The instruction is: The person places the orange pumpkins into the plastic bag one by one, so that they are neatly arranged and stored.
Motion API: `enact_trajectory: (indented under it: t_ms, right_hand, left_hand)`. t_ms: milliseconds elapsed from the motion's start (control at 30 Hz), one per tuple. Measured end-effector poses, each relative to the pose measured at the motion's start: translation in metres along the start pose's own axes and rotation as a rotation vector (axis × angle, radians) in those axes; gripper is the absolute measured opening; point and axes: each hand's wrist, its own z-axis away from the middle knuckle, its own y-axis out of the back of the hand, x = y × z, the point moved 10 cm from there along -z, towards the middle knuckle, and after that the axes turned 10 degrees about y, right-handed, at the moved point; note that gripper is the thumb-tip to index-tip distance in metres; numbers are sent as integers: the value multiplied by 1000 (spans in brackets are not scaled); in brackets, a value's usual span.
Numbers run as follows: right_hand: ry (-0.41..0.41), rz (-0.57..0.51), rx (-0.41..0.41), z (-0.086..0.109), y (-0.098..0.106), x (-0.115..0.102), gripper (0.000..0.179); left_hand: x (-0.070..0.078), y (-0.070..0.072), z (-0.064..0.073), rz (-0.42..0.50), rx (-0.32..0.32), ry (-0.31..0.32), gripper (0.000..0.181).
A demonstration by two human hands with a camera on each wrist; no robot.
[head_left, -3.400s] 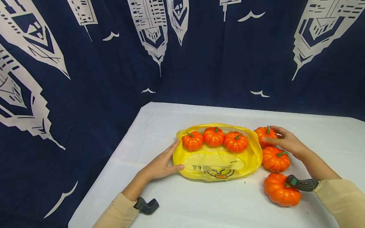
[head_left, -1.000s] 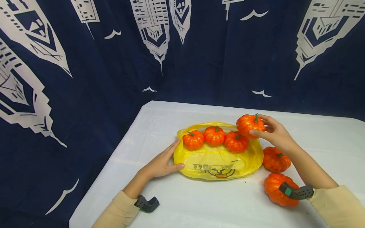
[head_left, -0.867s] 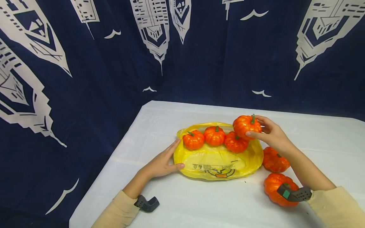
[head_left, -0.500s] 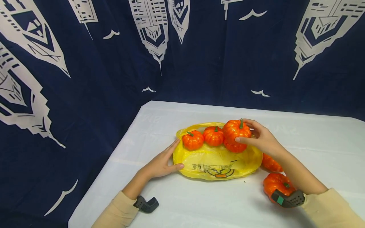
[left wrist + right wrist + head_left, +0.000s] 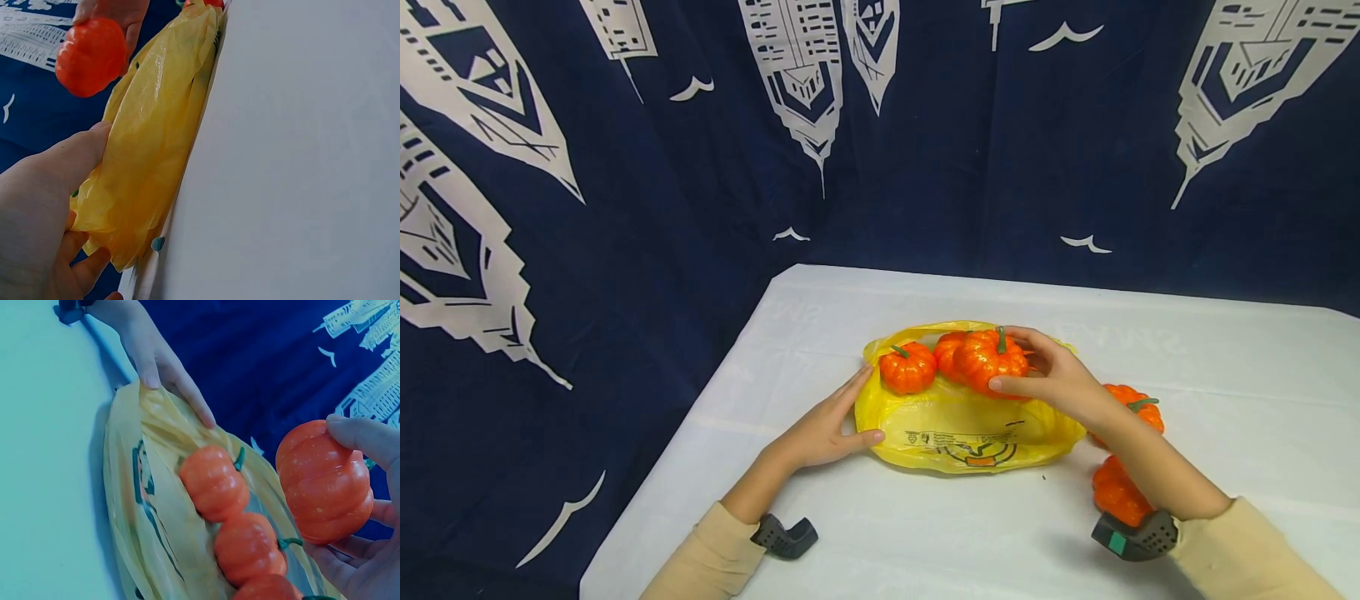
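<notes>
My right hand [image 5: 1052, 379] grips a small orange toy pumpkin [image 5: 988, 362] with a green stem, thumb on its near side. In the right wrist view this pumpkin [image 5: 325, 481] is held up, apart from the others. Below it lies an open yellow plastic bag [image 5: 962, 429] with a row of pumpkins inside. At the row's left end a pumpkin [image 5: 907, 368] shows fully; the held one partly hides the others in the head view. My left hand [image 5: 827, 429] rests against the bag's left side, fingers extended and thumb on the near rim [image 5: 103, 134].
On the white table [image 5: 962, 533], right of the bag, one pumpkin [image 5: 1138, 408] lies partly behind my right forearm. Nearer, another pumpkin [image 5: 1116, 492] is partly covered by the wrist camera [image 5: 1138, 535]. A dark blue printed cloth [image 5: 925, 217] hangs behind the table.
My right hand has picked up the far pumpkin from beside the bag, carried it left and lowered it over the row in the bag. The left hand stays at the bag's side.
</notes>
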Motion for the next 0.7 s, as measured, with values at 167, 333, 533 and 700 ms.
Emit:
enact_trajectory:
  t_ms: [167,333,533,700]
  right_hand:
    - [29,-20,-6,-3,-12,-4,81]
    - [106,-43,-20,-6,-24,-9,76]
    - [78,-55,-49,-7,-40,-3,80]
    - [77,-60,-75,-10,-52,0,81]
  left_hand:
    - [0,0,0,5,-1,-1,94]
    - [0,0,-1,7,2,1,94]
    - [0,0,0,6,0,9,95]
    - [0,0,0,3,4,10,95]
